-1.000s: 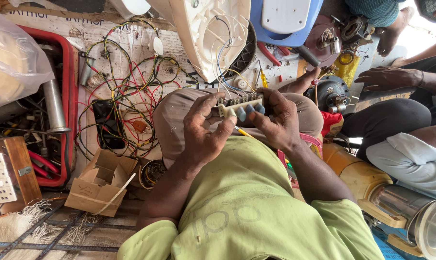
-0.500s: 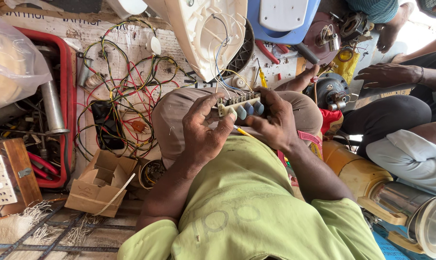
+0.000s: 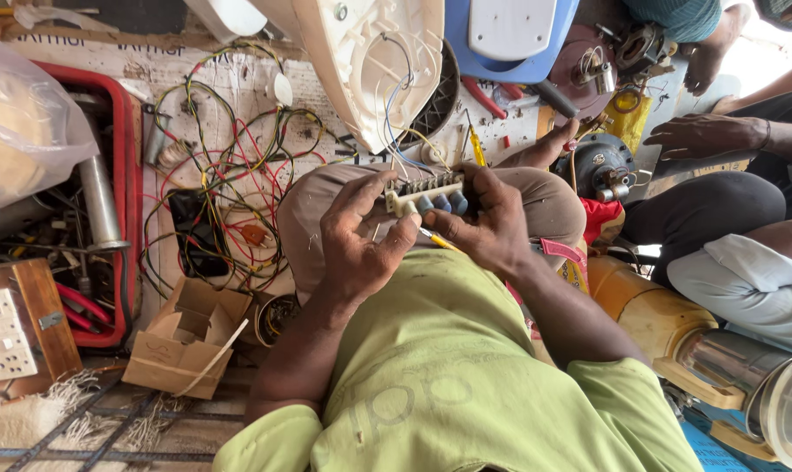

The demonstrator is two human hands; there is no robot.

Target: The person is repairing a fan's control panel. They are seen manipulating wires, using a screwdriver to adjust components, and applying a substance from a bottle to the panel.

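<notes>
A person in a green shirt holds a cream push-button switch block (a row of blue keys along its edge) over a raised knee, the left hand closed around its left end and the right hand gripping its right end, with a slim yellow-handled tool tucked beneath. Since a second ago the block has barely shifted, only the view has drifted slightly, so the work on it reads as steady close handling rather than a new step. Thin blue and white wires run from the block up into an open cream appliance housing. To the left lie a tangle of coloured wires, a red tray and a small cardboard box. At right, another person's hand rests near a motor.
</notes>
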